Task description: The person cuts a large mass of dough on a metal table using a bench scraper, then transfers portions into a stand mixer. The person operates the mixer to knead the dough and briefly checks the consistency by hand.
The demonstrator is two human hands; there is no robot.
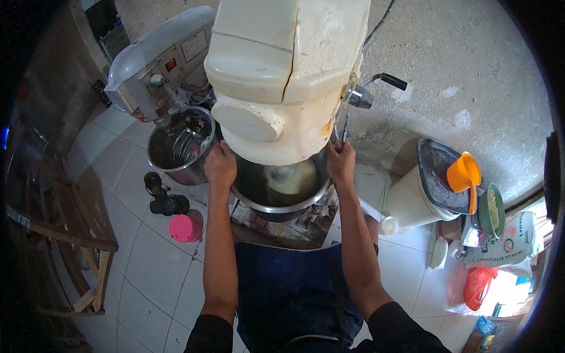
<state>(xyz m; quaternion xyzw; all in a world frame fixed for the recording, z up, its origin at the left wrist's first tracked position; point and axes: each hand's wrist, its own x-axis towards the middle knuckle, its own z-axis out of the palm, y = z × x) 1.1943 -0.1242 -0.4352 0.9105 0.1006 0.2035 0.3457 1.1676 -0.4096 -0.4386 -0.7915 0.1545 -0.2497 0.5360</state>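
A large cream-coloured stand mixer (259, 65) stands in front of me, with a crack running down its housing. Under its head, pale dough or batter (291, 176) looks smeared by motion in a metal mixing bowl (279, 209). My left hand (221, 166) is closed in a fist at the bowl's left side; what it grips is hidden. At the right side my right hand (341, 160) is closed too, its fingertips meeting the lower end of a thin metal rod (345, 125). Whether they hold that rod or something behind it, I cannot tell.
A grey mixer (159, 65) with a whisk in a steel bowl (183, 170) stands left. A pink container (185, 228) is on the tiles. On the right, an orange dipper (464, 172) rests on a lidded white bucket (412, 200), near a green basin (491, 212) and sack (500, 250). Wooden racks (88, 241) stand far left.
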